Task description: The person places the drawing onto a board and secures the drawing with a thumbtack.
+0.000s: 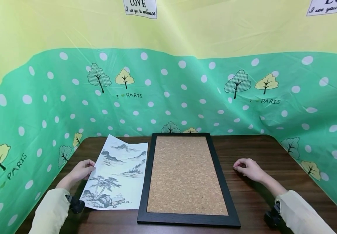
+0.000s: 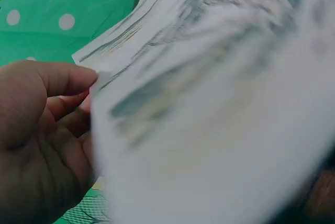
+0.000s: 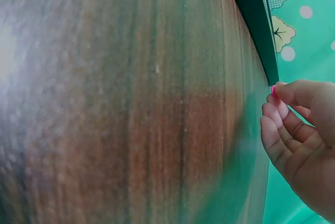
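My left hand (image 1: 80,170) pinches the left edge of a white sheet of paper (image 1: 120,170) printed with a grey ink landscape of mountains and pines. In the left wrist view the thumb lies on the paper's face near its edge, and the sheet bends. Beside the sheet, on its right, a cork board (image 1: 187,175) in a black frame lies on the table. My right hand (image 1: 250,169) is held over the table, right of the board and apart from it. Between its thumb and forefinger shows a small bright pink thing (image 3: 274,91), mostly covered by the fingertips.
The dark wooden table (image 1: 253,146) carries the board and reaches back to a green and yellow cloth (image 1: 186,81) with dots and trees. That cloth hangs behind the table and along both sides. A black wrist camera (image 1: 76,205) sits below the left hand.
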The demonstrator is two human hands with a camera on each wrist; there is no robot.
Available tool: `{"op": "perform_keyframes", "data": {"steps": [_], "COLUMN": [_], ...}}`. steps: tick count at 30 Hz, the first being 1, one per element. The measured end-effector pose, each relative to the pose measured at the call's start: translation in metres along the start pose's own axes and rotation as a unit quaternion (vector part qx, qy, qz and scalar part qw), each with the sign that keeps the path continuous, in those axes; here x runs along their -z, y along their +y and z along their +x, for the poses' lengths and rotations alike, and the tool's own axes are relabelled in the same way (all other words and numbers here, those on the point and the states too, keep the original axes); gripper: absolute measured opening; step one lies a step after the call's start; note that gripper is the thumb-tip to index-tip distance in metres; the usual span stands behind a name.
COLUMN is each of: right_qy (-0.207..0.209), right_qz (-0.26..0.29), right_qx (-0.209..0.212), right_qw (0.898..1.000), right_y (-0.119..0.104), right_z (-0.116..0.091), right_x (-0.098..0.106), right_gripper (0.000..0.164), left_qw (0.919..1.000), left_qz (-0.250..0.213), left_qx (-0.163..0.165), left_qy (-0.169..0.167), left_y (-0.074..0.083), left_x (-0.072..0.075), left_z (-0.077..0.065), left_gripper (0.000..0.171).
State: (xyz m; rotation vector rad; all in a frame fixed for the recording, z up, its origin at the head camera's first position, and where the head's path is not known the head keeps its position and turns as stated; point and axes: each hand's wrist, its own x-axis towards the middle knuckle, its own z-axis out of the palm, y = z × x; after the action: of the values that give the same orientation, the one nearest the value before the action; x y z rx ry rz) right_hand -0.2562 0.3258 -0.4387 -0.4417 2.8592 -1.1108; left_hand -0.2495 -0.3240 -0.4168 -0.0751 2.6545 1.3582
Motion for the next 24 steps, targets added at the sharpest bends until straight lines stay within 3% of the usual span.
{"op": "perform_keyframes", "data": {"steps": [8, 17, 24], "right_qy": [0.004, 0.006, 0.001], "right_qz": [-0.003, -0.003, 0.001], "right_qx": [0.000, -0.004, -0.002], "right_qw": [1.000, 1.000, 1.000], "right_y": [0.001, -0.001, -0.001], "right_z": [0.000, -0.002, -0.001], "right_x": [0.000, 0.001, 0.002], "right_gripper": [0.009, 0.009, 0.010], "left_qw": [0.9933, 0.9915, 0.9917], "left_qz": [0.076, 0.048, 0.023], "left_qx": [-0.075, -0.106, -0.103], "left_qy": [0.044, 0.059, 0.072], "left_y": [0.011, 0.020, 0.030], "left_x": [0.016, 0.037, 0.043], "left_z": [-0.006, -0.014, -0.016], "left_gripper": [0.016, 0.020, 0.027]}}
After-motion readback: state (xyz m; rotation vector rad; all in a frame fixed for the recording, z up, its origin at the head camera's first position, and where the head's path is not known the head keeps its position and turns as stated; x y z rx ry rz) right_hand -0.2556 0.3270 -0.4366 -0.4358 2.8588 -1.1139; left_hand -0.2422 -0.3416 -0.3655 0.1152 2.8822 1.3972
